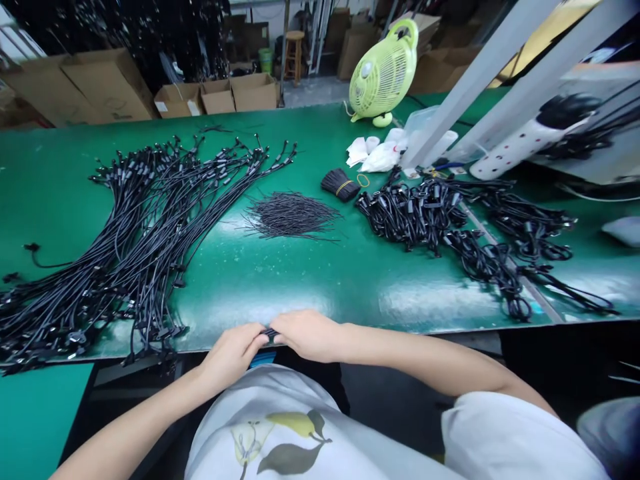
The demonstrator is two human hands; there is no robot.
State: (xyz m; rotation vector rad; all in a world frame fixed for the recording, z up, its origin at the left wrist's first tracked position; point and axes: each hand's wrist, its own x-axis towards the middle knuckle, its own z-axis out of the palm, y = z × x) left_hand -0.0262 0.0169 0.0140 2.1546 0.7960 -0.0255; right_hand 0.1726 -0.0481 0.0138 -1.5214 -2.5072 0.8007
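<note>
At the table's front edge, my left hand (pixel 237 350) and my right hand (pixel 307 333) meet, both closed on a short black cable (pixel 270 333). Only a small stretch of it shows between my fingers; the rest is hidden by my hands. Beyond them lies a loose pile of thin black ties (pixel 295 215). To the left spreads a big heap of straight black cables (pixel 140 233) with connectors at their ends. Coiled, bundled black cables (pixel 415 210) are piled to the right.
A rubber-banded bundle of black ties (pixel 340 184) sits behind the loose pile. Farther back are a green fan (pixel 383 70), white crumpled packets (pixel 380 155) and grey metal posts (pixel 475 87). Cardboard boxes (pixel 253 92) stand beyond the green table (pixel 310 280).
</note>
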